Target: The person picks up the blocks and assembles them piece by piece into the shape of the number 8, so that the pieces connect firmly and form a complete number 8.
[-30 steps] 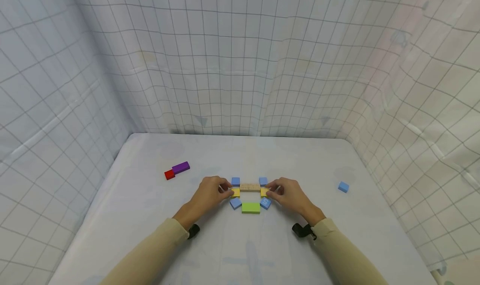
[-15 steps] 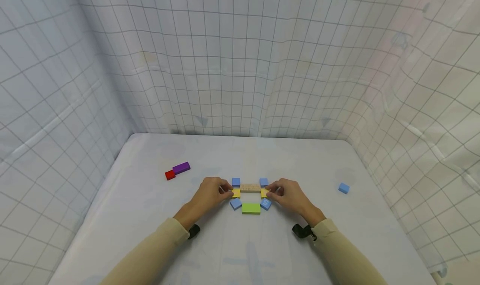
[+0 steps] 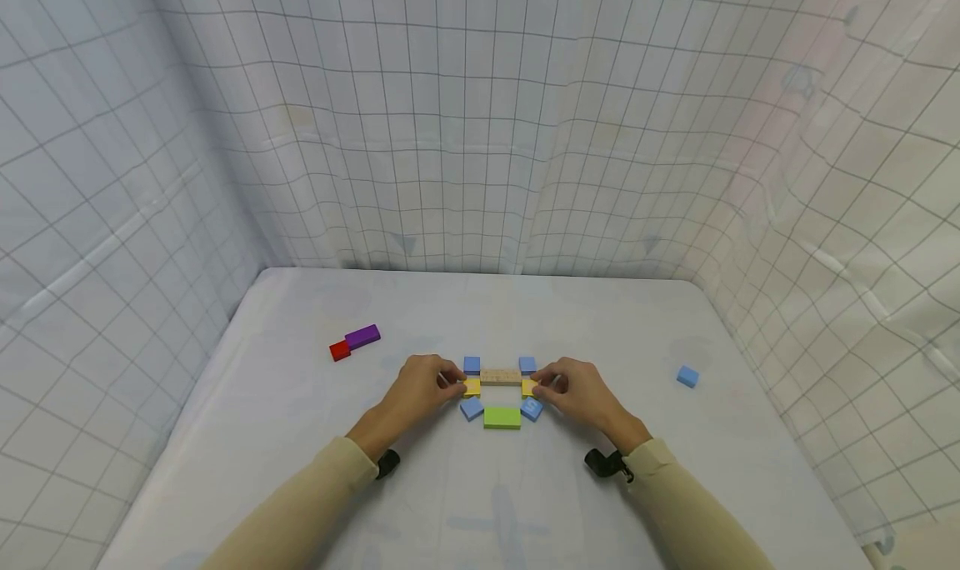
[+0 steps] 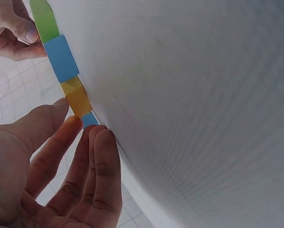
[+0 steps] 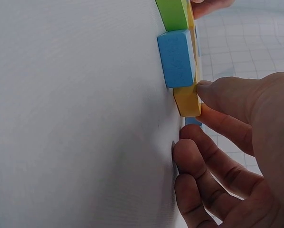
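Left hand (image 3: pixel 424 384) pinches left yellow block (image 3: pixel 473 387); right hand (image 3: pixel 579 391) pinches right yellow block (image 3: pixel 527 388); wooden block (image 3: pixel 500 377) between hands.

5 or S on blue block (image 3: pixel 532 409); wooden block (image 3: pixel 501 377): marks illegible

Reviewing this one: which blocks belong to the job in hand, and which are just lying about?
Likely the job:
left yellow block, pinched
right yellow block, pinched
wooden block
green block
four clustered blue blocks

Apparently lying about:
red block
purple block
lone blue block, far right
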A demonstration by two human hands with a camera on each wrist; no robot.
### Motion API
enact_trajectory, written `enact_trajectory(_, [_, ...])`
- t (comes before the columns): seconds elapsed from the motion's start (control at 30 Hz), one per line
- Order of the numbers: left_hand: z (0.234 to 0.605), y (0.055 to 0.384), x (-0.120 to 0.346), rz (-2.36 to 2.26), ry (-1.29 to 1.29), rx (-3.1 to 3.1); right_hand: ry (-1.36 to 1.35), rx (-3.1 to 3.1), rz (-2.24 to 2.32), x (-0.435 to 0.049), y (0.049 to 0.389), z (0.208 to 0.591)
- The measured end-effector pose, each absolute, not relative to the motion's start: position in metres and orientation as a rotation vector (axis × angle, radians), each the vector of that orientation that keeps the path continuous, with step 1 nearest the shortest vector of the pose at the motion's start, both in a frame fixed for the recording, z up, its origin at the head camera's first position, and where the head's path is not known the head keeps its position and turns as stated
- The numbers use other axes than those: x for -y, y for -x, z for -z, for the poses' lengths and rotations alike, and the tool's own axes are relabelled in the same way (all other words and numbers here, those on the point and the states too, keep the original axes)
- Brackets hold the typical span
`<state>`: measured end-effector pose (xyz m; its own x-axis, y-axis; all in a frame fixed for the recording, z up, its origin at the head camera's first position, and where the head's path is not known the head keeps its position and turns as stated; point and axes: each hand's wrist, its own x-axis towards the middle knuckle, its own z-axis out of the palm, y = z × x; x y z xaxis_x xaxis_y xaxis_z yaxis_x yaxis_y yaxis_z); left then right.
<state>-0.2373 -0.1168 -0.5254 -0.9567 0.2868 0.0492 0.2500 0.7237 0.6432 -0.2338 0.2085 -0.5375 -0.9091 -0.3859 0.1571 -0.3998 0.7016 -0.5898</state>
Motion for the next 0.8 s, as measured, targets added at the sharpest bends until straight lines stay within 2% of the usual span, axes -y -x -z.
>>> enact_trajectory(0.53, [0.5222,0.2363,0.1168,-1.060,-0.438,-2.853,-0.669,2.866,-0.997,-0.2086,0.2358,0.5399])
enact_trajectory(0.8, [0.5190,0.2381,0.1203,-1.106,-0.422,-2.835,-0.585,2.861,-0.964,-0.2171,0.2321,0.5341])
